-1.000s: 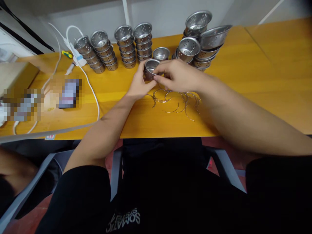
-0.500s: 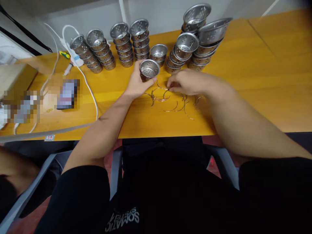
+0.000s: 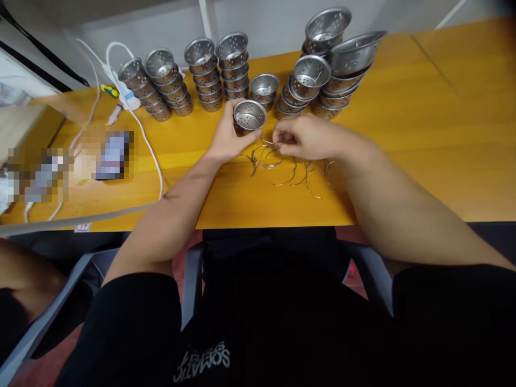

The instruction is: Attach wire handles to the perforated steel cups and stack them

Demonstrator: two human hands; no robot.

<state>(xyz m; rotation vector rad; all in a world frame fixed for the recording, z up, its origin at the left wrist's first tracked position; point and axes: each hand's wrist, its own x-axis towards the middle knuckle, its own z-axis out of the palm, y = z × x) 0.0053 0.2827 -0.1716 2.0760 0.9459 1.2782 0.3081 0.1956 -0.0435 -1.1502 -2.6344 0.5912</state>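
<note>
My left hand (image 3: 229, 134) is wrapped round a small perforated metal strainer basket (image 3: 250, 117), tilted so that its open top faces me. Just to the right, my right hand (image 3: 296, 137) is closed in a pinch on a thin curved wire (image 3: 266, 142), one end of which sticks out toward the basket. Below both hands, several loose curved wires (image 3: 268, 164) lie scattered over the wooden table (image 3: 226, 201); some are partly hidden by the right hand.
Several stacks of strainer baskets (image 3: 207, 78) line the back of the table, with leaning stacks (image 3: 310, 78) at right. At left lie a phone (image 3: 114, 155), a white cable (image 3: 151, 150), a yellow-green tool (image 3: 108, 91) and a box (image 3: 30, 126). Another person's arm (image 3: 28, 279) shows at lower left.
My right hand has risen slightly from the wire pile and shifted a little left, toward the basket, with the wire in its fingers. My left hand still holds the basket in place.
</note>
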